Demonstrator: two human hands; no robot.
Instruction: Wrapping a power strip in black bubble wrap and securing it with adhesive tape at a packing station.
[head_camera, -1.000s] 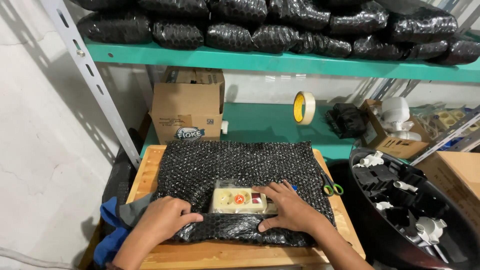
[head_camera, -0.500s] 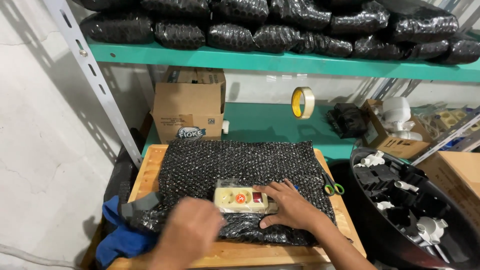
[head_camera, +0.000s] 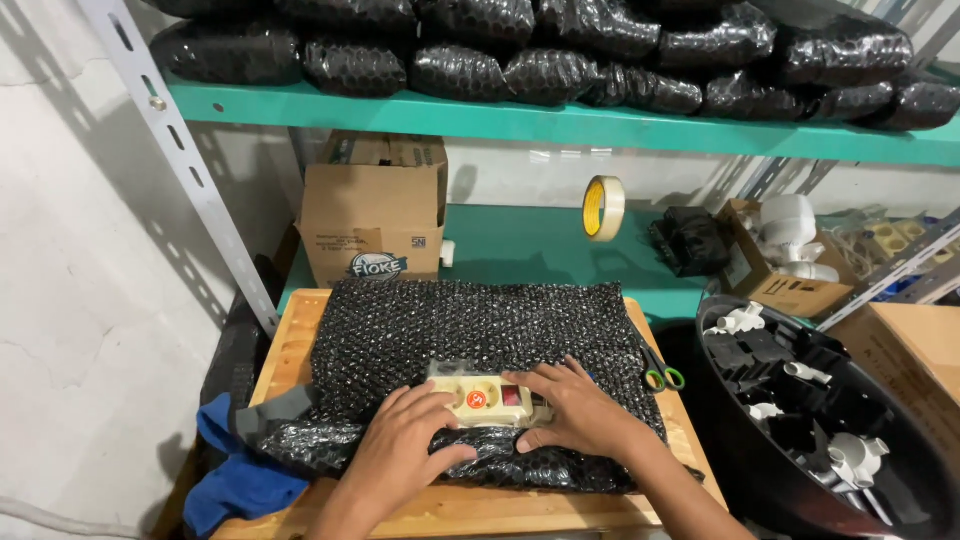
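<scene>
Fingers of the left hand (head_camera: 405, 450) and right hand (head_camera: 578, 412) lie spread flat, gripping nothing, pressing a cream power strip (head_camera: 488, 399) onto black bubble wrap (head_camera: 470, 330) on the wooden counter (head_camera: 290, 345), pinning both for wrapping.

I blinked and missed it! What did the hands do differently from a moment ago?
The left hand lifted off, swung low to the left, then came back down on the black bubble wrap beside the cream power strip. The right hand stayed pressed on the strip's right end. The tape roll and scissors did not move.
</scene>
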